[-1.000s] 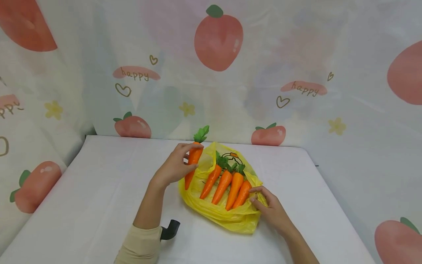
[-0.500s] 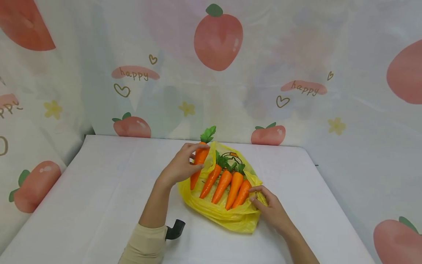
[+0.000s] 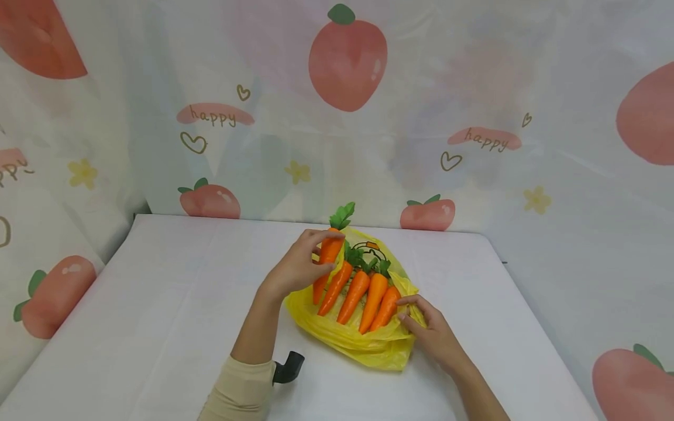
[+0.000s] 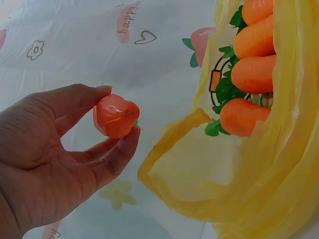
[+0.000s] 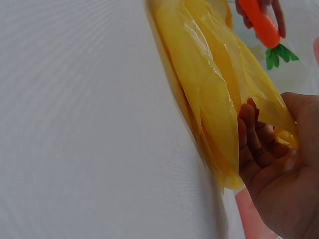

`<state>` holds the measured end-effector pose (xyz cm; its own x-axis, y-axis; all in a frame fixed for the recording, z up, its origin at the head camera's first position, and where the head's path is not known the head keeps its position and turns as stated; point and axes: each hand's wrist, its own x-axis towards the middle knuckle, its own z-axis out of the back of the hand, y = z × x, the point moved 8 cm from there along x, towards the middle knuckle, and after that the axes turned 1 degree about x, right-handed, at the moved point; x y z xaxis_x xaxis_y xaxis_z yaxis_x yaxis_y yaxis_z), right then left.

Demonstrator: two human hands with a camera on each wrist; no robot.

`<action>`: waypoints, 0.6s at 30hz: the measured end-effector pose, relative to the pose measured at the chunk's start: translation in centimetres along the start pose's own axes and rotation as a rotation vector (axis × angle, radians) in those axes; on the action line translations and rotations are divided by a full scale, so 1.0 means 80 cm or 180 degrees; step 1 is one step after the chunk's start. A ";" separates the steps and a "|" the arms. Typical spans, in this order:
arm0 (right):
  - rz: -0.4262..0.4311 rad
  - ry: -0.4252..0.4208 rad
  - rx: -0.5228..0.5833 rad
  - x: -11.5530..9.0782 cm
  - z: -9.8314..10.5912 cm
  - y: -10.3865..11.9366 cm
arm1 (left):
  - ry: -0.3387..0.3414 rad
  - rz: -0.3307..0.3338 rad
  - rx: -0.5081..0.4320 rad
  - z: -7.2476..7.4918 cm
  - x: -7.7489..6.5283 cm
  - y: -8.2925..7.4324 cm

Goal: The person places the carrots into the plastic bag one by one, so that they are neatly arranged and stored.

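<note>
In the head view my left hand point(image 3: 299, 262) pinches an orange carrot point(image 3: 330, 248) near its thick end, green leaves point(image 3: 343, 215) up and tip down. The left wrist view shows this carrot point(image 4: 116, 117) end-on between thumb and fingertips, beside the bag's mouth. A yellow plastic bag point(image 3: 363, 354) lies on the table, its mouth spread wide. Several carrots point(image 3: 355, 297) lie side by side in it, leaves away from me. My right hand point(image 3: 433, 334) holds the bag's right edge between thumb and fingers; in the right wrist view the yellow film point(image 5: 269, 107) partly hides those fingers.
A white table point(image 3: 174, 327) carries the bag near its middle. Behind and at the sides hangs a cloth backdrop point(image 3: 337, 158) printed with fruit and "happy". A black curved piece point(image 3: 288, 368) sticks out from my left sleeve point(image 3: 237, 389).
My left hand has moved right with the carrot, from the bag's left edge to close beside the leftmost carrot in the bag. The right hand and the bag have stayed nearly still.
</note>
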<state>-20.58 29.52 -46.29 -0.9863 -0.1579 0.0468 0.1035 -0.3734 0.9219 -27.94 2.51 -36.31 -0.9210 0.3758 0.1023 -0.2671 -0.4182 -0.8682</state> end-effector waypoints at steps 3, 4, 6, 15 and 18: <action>-0.0005 -0.0003 -0.0032 0.000 0.001 -0.001 | 0.0036 0.0011 -0.0030 -0.004 0.001 -0.002; -0.0007 -0.0005 -0.0046 -0.001 0.001 -0.001 | 0.0044 0.0013 -0.0037 -0.006 0.001 -0.002; -0.0020 -0.0012 -0.0078 -0.001 0.002 -0.001 | 0.0058 0.0008 -0.0041 -0.009 0.001 -0.003; -0.0046 0.0000 -0.0074 0.000 0.001 -0.002 | 0.0183 -0.0081 -0.0123 -0.028 0.002 -0.006; -0.0044 -0.0007 -0.0070 0.000 0.000 -0.002 | 0.0203 -0.0125 -0.0129 -0.033 0.003 -0.008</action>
<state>-20.61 29.59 -46.41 -0.9880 -0.1506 0.0350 0.0927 -0.3954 0.9138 -27.25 5.05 -36.99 -0.8899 0.4436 0.1065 -0.2896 -0.3688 -0.8832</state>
